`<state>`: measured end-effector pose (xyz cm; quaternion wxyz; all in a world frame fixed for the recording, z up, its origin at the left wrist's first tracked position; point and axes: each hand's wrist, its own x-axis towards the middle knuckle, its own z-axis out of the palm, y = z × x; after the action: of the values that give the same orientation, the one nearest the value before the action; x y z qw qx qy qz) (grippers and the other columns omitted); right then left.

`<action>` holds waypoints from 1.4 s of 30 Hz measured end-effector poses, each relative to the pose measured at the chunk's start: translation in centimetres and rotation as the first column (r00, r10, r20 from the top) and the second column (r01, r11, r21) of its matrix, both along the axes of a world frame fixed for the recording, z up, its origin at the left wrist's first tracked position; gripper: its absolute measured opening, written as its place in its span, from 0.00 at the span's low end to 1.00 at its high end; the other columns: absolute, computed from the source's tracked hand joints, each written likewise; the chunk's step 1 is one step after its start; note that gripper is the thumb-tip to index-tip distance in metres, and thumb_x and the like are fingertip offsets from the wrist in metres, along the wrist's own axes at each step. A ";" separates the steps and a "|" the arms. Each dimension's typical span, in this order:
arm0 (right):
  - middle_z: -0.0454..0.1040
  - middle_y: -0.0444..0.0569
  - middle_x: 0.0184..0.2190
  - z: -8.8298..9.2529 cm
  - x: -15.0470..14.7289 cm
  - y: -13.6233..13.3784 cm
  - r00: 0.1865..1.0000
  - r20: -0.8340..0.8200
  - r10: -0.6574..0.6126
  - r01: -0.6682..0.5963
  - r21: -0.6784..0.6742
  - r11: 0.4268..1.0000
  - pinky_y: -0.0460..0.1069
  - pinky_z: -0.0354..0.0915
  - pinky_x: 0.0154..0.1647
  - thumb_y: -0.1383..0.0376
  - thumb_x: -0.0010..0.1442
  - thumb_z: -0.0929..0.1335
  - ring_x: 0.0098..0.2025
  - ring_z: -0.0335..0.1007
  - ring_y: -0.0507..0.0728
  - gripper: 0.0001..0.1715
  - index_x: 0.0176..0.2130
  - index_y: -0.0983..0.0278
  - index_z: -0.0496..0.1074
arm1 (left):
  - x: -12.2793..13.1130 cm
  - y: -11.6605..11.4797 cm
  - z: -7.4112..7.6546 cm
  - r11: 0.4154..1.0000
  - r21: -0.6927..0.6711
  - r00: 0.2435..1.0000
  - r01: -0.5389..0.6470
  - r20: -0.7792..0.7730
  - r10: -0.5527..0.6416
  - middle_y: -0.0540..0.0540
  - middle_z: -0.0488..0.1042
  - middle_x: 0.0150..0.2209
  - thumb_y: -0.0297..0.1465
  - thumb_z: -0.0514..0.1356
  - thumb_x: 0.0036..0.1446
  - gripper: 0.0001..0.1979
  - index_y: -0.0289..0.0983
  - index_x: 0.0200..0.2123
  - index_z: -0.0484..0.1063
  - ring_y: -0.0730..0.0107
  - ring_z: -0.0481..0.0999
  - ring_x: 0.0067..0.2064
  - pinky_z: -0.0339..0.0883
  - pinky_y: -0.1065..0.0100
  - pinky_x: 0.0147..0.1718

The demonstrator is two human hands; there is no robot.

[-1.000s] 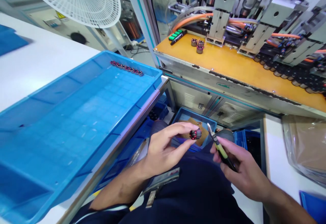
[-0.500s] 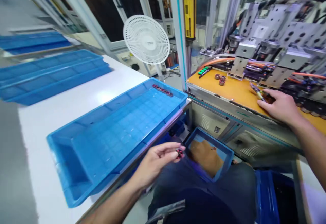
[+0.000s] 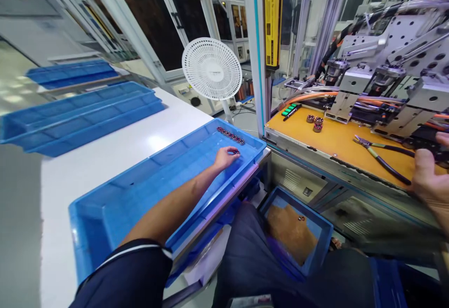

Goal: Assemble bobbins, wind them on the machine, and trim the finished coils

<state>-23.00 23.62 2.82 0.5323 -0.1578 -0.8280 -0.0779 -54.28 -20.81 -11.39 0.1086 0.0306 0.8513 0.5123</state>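
Observation:
In the far right part of a long blue tray [image 3: 140, 165], my left hand [image 3: 224, 159] pinches a small round red-and-black part [image 3: 236, 152] between thumb and fingers. Just beyond it, a row of similar round parts [image 3: 230, 135] lies along the tray's far end. My right hand [image 3: 432, 177] is at the right edge of the view, partly cut off, with thumb and fingers apart. Nothing shows in its grasp. Close by, diagonal cutters [image 3: 372, 148] with black-and-green handles lie on the orange bench top [image 3: 336, 144], jaws pointing away to the left.
Three round parts [image 3: 317, 124] sit on the bench before a metal machine [image 3: 354, 86]. A pen [image 3: 291, 113] lies by a green item. Below, a blue bin [image 3: 328, 231] holds cardboard and small parts. A white fan [image 3: 212, 69] and stacked trays [image 3: 98, 111] stand beyond.
My left hand has moved from above my lap into the tray, carrying the round part. My right hand has let go of the cutters and drawn away to the right.

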 end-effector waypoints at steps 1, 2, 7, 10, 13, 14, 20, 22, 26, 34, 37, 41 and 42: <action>0.76 0.61 0.49 0.1 0.1 -0.3 0.999 -0.018 0.036 -0.035 0.061 0.998 0.60 0.67 0.55 0.47 0.60 0.64 0.55 0.72 0.66 0.32 0.56 0.63 0.71 | -0.9 0.9 -0.7 0.999 -0.040 1.000 0.020 -0.024 -0.021 0.41 0.73 0.52 0.36 0.59 0.64 0.17 0.35 0.53 0.70 0.60 0.76 0.49 0.74 0.54 0.47; 0.77 0.62 0.48 0.2 0.0 -0.6 0.996 0.009 0.091 -0.091 0.091 0.992 0.60 0.68 0.54 0.48 0.59 0.66 0.53 0.72 0.67 0.31 0.54 0.63 0.72 | -1.7 1.7 -1.3 0.997 -0.076 0.998 0.035 -0.049 -0.038 0.40 0.72 0.53 0.36 0.59 0.64 0.17 0.35 0.53 0.70 0.60 0.75 0.50 0.73 0.54 0.47; 0.77 0.60 0.48 0.6 -1.4 -1.2 0.941 0.281 0.190 -0.177 -0.073 0.982 0.56 0.70 0.54 0.47 0.61 0.65 0.50 0.75 0.64 0.27 0.45 0.65 0.76 | -4.3 4.0 -3.5 0.979 -0.198 0.987 0.040 -0.145 -0.069 0.40 0.72 0.53 0.36 0.60 0.64 0.17 0.35 0.53 0.69 0.59 0.75 0.50 0.73 0.53 0.48; 0.78 0.58 0.47 0.6 -1.7 -0.9 0.919 0.332 0.213 -0.166 -0.163 0.973 0.57 0.69 0.55 0.44 0.60 0.64 0.49 0.75 0.64 0.28 0.41 0.64 0.77 | -4.8 4.5 -4.2 0.974 -0.228 0.982 -0.012 -0.186 -0.031 0.40 0.72 0.53 0.36 0.60 0.64 0.18 0.35 0.54 0.69 0.59 0.75 0.50 0.73 0.53 0.48; 0.78 0.57 0.45 0.6 -1.6 -0.8 0.916 0.331 0.227 -0.153 -0.236 0.960 0.58 0.69 0.54 0.45 0.59 0.65 0.48 0.76 0.64 0.26 0.40 0.63 0.77 | -4.8 4.8 -4.4 0.971 -0.228 0.975 -0.076 -0.220 0.025 0.40 0.72 0.53 0.36 0.59 0.64 0.18 0.35 0.55 0.68 0.60 0.75 0.49 0.73 0.53 0.47; 0.78 0.57 0.45 0.6 -1.6 -0.9 0.915 0.329 0.235 -0.151 -0.261 0.953 0.59 0.69 0.55 0.45 0.58 0.65 0.48 0.76 0.64 0.26 0.39 0.63 0.77 | -4.7 4.8 -4.2 0.971 -0.223 0.973 -0.089 -0.230 0.037 0.40 0.72 0.53 0.36 0.59 0.64 0.18 0.35 0.55 0.68 0.60 0.76 0.49 0.74 0.53 0.47; 0.79 0.56 0.44 0.5 -1.7 -1.3 0.905 0.342 0.254 -0.136 -0.335 0.932 0.57 0.70 0.53 0.49 0.58 0.66 0.46 0.76 0.62 0.23 0.39 0.64 0.78 | -2.4 4.8 0.6 0.983 -0.147 0.938 -0.114 -0.341 0.057 0.42 0.76 0.44 0.35 0.61 0.62 0.17 0.33 0.51 0.70 0.64 0.77 0.42 0.73 0.57 0.44; 0.79 0.56 0.45 0.4 -1.8 -1.2 0.901 0.348 0.258 -0.130 -0.351 0.927 0.56 0.70 0.54 0.50 0.58 0.67 0.47 0.76 0.62 0.22 0.40 0.65 0.78 | -0.9 5.7 3.8 0.990 -0.091 0.903 -0.106 -0.427 0.057 0.44 0.76 0.40 0.35 0.63 0.59 0.21 0.34 0.54 0.67 0.65 0.77 0.40 0.72 0.61 0.45; 0.79 0.56 0.45 0.2 -1.9 -1.1 0.894 0.369 0.256 -0.106 -0.380 0.919 0.56 0.69 0.54 0.53 0.59 0.67 0.47 0.75 0.62 0.20 0.40 0.65 0.78 | 2.9 11.0 10.3 0.989 0.003 0.808 0.149 -0.577 -0.120 0.48 0.77 0.43 0.36 0.65 0.56 0.25 0.41 0.57 0.66 0.68 0.76 0.42 0.69 0.66 0.47; 0.78 0.57 0.45 -0.2 -1.8 -1.2 0.875 0.412 0.255 -0.077 -0.401 0.913 0.54 0.68 0.54 0.58 0.62 0.68 0.48 0.75 0.59 0.14 0.39 0.66 0.78 | 4.3 24.6 14.4 0.938 -0.007 0.846 0.346 -0.429 -0.315 0.43 0.79 0.40 0.20 0.71 0.41 0.43 0.33 0.62 0.61 0.63 0.78 0.40 0.70 0.63 0.46; 0.77 0.54 0.46 -0.1 -1.7 -1.2 0.862 0.450 0.234 -0.043 -0.395 0.918 0.56 0.68 0.54 0.57 0.64 0.68 0.49 0.73 0.57 0.15 0.41 0.67 0.75 | 4.2 25.5 14.6 0.942 0.019 0.867 0.334 -0.399 -0.299 0.45 0.78 0.38 0.23 0.71 0.45 0.41 0.33 0.62 0.60 0.63 0.79 0.39 0.71 0.61 0.45; 0.75 0.51 0.46 -0.1 -1.6 -1.6 0.853 0.469 0.229 -0.019 -0.411 0.912 0.57 0.69 0.52 0.56 0.67 0.67 0.48 0.72 0.56 0.16 0.44 0.66 0.73 | 5.0 24.0 14.7 0.964 0.047 0.873 0.261 -0.437 -0.215 0.42 0.75 0.48 0.34 0.61 0.62 0.21 0.35 0.56 0.66 0.62 0.77 0.45 0.73 0.54 0.47; 0.75 0.51 0.46 -0.2 -1.6 -1.7 0.857 0.459 0.234 -0.020 -0.424 0.906 0.57 0.70 0.52 0.56 0.67 0.67 0.48 0.72 0.56 0.16 0.45 0.66 0.73 | 5.2 23.4 14.8 0.969 0.050 0.870 0.240 -0.455 -0.192 0.41 0.73 0.50 0.35 0.60 0.63 0.20 0.35 0.56 0.67 0.61 0.76 0.47 0.73 0.53 0.47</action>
<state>-24.65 21.95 2.67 0.2596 -0.1826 -0.9437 0.0928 -49.12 2.62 3.38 -0.0346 0.2481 0.8165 0.5203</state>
